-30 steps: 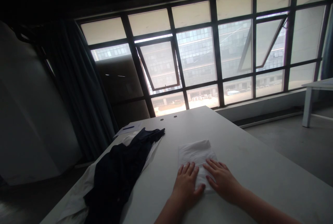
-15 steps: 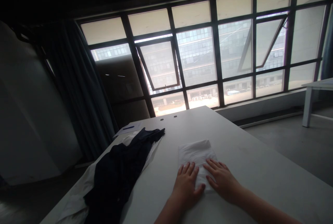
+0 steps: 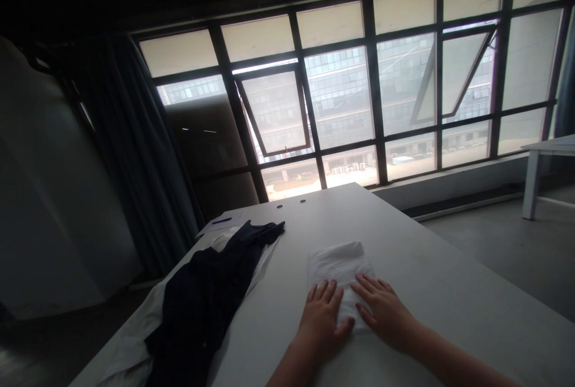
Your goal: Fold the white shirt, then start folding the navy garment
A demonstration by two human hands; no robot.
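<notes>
A white cloth, folded into a flat rectangle [image 3: 338, 260], lies on the white table [image 3: 404, 291] in front of me. My left hand [image 3: 321, 318] rests palm down on its near left part, fingers spread. On the near right part lies my right hand [image 3: 384, 309], also flat with the fingers apart. The near part of the cloth is partly hidden under both hands. Its exact kind, garment or plain cloth, I cannot tell.
Left on the table lies a heap of dark navy clothing [image 3: 211, 285] over white fabric [image 3: 135, 339]. Beyond it are a paper sheet [image 3: 233, 217] and a dark blue pen [image 3: 221, 221]. A second white table [image 3: 534, 177] stands at the far right, and windows line the back.
</notes>
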